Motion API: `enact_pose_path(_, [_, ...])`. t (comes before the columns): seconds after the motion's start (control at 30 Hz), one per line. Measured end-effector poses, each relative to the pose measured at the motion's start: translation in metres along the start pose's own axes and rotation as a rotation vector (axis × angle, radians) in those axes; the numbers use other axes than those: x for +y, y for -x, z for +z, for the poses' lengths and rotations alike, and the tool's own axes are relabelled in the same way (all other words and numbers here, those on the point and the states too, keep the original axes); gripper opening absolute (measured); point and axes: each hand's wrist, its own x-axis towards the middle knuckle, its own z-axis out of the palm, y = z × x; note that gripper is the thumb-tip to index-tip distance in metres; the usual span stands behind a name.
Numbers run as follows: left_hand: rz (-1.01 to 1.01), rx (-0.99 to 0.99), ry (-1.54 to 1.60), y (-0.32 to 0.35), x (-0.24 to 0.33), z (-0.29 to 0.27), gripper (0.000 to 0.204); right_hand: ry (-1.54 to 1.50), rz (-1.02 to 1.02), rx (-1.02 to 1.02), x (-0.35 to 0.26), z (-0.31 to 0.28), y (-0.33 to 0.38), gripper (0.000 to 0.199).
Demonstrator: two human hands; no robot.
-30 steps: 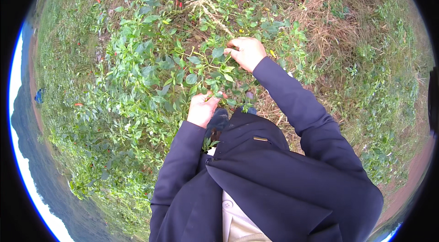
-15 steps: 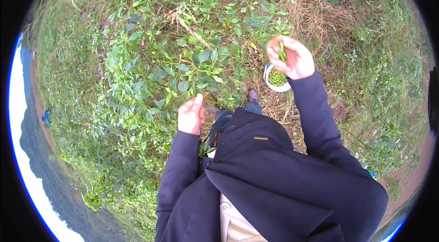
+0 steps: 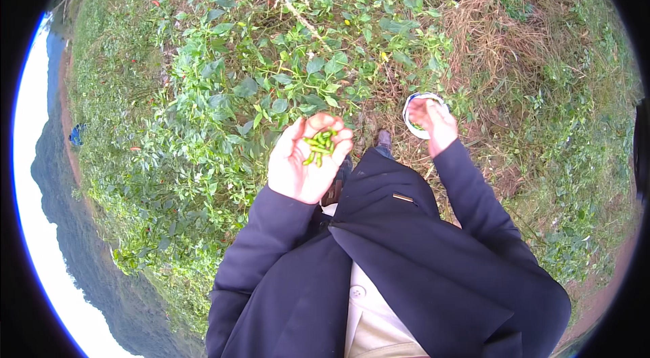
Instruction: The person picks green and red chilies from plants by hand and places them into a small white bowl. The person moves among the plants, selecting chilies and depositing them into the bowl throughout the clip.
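Note:
My left hand is turned palm up and cupped around several small green chili peppers. It is held in front of my chest, over the edge of the leafy green plants. My right hand reaches down over a small white bowl that sits on the ground among dry grass. The bowl has some green inside, mostly hidden by my fingers. Nothing shows in that hand's fingers. Both arms wear dark navy jacket sleeves.
Dense green plants with a few red fruits fill the left and middle. Dry brown grass lies at the upper right. My dark shoe stands between the hands. A blue object lies far left.
My left hand has turned palm up and now shows the green peppers. My right hand, which picked among the leaves and then carried a pepper right, has dropped onto the white bowl.

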Motion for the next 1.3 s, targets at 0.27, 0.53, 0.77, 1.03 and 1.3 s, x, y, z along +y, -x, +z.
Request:
enact_pose_path(0.27, [0.831, -0.239, -1.868, -0.01, -0.045, 0.018, 0.015, -0.823, 0.669, -0.13, -0.071, 0.146, 0.057, 0.025])
enact_pose_path(0.53, [0.903, -0.119, -1.677, 0.028, -0.037, 0.009, 0.024, -0.611, 0.79, -0.282, -0.084, 0.132, 0.053, 0.021])
enact_pose_path(0.77, [0.803, 0.327, -1.16, 0.115, -0.001, -0.026, 0.019, 0.544, 1.241, -0.868, -0.13, 0.044, 0.058, 0.02])
enact_pose_path(1.03, [0.62, 0.416, -1.121, 0.123, 0.006, -0.026, 0.017, 1.556, 0.369, -1.155, -0.096, 0.019, 0.088, 0.035])
enact_pose_path(1.3, [0.804, 0.388, -1.89, 0.113, 0.051, -0.011, 0.022, 1.528, 0.018, -1.491, -0.124, 0.055, 0.087, 0.028])
